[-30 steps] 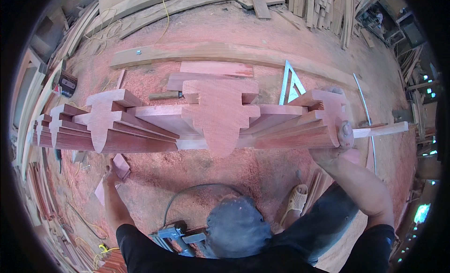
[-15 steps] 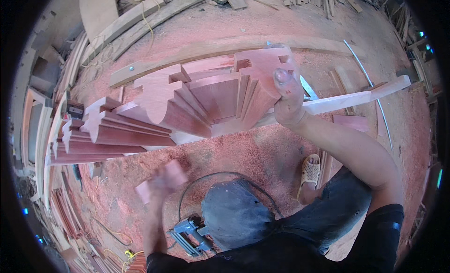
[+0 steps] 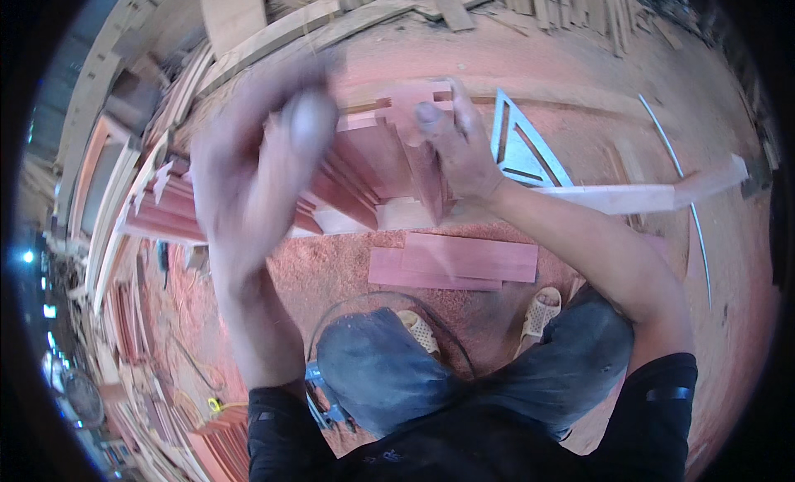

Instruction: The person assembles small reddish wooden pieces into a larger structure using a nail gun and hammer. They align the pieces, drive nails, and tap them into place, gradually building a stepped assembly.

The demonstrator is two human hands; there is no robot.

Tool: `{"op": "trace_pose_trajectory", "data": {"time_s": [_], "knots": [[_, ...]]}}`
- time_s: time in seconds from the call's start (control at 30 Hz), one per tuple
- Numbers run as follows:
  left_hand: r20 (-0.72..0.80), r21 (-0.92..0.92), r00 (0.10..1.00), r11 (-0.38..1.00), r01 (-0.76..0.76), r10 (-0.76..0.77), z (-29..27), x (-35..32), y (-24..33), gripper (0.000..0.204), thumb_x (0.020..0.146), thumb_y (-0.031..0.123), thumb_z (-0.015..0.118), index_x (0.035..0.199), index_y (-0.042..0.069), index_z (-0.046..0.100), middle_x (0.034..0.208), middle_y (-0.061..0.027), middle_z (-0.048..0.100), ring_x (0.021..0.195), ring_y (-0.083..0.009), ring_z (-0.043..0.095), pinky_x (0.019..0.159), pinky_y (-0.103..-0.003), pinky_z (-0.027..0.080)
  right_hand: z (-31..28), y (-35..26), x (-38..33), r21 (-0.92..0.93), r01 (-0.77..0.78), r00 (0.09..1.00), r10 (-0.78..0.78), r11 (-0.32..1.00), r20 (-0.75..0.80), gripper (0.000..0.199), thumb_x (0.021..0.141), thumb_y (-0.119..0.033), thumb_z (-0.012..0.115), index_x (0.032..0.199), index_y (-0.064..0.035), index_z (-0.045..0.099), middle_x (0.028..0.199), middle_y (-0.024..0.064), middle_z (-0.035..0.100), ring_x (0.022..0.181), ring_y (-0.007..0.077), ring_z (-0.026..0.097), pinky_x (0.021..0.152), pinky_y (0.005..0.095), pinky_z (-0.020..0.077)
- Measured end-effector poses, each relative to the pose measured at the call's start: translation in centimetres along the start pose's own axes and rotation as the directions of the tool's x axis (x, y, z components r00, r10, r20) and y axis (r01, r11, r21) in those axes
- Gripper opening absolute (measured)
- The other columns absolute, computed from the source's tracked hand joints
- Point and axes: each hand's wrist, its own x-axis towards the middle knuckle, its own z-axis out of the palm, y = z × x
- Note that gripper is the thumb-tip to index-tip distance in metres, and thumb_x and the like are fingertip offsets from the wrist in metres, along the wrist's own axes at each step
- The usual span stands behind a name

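My right hand grips the far right end of a notched, reddish wooden piece, its thumb laid over the top. That piece is one of several profiled crosspieces set along a long pale rail. My left hand is raised in front of the left part of this assembly and hides much of it. Motion smears its fingers, so whether it holds anything cannot be made out. Two flat pink boards lie overlapping on the sawdust between the rail and my knees.
A metal set square leans just right of my right hand. The rail runs out to the right beside a thin blue-white rod. Below my left knee lies a blue power tool with a dark hose. Timber stacks line the left side.
My left hand has risen from low on the left, where it held a pink board. Two pink boards now lie on the floor. My right hand keeps its grip; the view has shifted.
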Motion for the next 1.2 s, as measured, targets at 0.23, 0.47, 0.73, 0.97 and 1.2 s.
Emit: {"op": "trace_pose_trajectory", "data": {"time_s": [0.23,0.47,0.73,0.97,1.2], "knots": [[0.319,0.450,0.866,0.865,0.220,-0.386,5.7,5.4,-4.8,0.055,0.107,0.048,0.069,0.129,-0.002,0.074,0.105,-0.0160,0.075,0.099,-0.0252,0.072,0.088,-0.039,0.056,-6.0,-0.3,-0.3,-0.179,0.068,0.988,-0.041,0.982,0.151,0.047,0.111,-0.041,0.063,0.137,-0.0012,0.063,0.120,0.0105,0.074,0.108,0.0205,0.069,0.102,0.0362,0.0517],[0.207,0.460,0.900,0.850,0.256,-0.383,6.2,4.0,-6.2,0.047,0.107,0.038,0.068,0.127,-0.003,0.075,0.101,-0.0128,0.071,0.098,-0.0225,0.068,0.087,-0.037,0.053,-20.7,5.3,-17.9,-0.819,-0.031,0.706,0.593,0.573,0.388,0.043,0.083,-0.038,0.090,0.114,-0.0107,0.078,0.132,0.0101,0.074,0.117,0.0371,0.071,0.094,0.0498,0.0578],[0.158,0.365,0.933,0.897,0.250,-0.324,6.7,3.7,-6.3,0.040,0.107,0.032,0.067,0.124,-0.003,0.076,0.095,-0.0119,0.069,0.093,-0.0218,0.065,0.084,-0.036,0.050,-17.0,18.2,-22.7,-0.974,0.046,0.730,0.658,0.221,0.184,0.103,0.083,-0.056,0.087,0.168,-0.0182,0.043,0.165,0.0154,0.052,0.150,0.0367,0.051,0.123,0.0555,0.0411],[0.141,0.359,0.928,0.891,0.277,-0.345,6.8,3.7,-6.4,0.036,0.106,0.032,0.066,0.121,0.002,0.078,0.092,-0.0135,0.071,0.091,-0.0255,0.066,0.083,-0.039,0.052,-15.1,16.2,-21.3,-0.985,0.044,0.461,0.871,0.167,0.168,0.047,0.095,-0.043,0.076,0.132,-0.0138,0.071,0.123,0.0227,0.077,0.116,0.0425,0.073,0.099,0.0563,0.0590],[0.088,0.410,0.970,0.896,0.171,-0.226,6.9,3.3,-7.8,0.038,0.104,0.040,0.064,0.113,0.007,0.080,0.102,-0.0193,0.076,0.103,-0.0386,0.071,0.091,-0.046,0.056,-22.2,3.1,-15.6,-0.831,0.027,0.375,0.765,0.556,0.524,0.027,0.090,-0.026,0.083,0.109,-0.0081,0.079,0.095,0.0198,0.077,0.086,0.0333,0.077,0.081,0.0471,0.0608]]}}
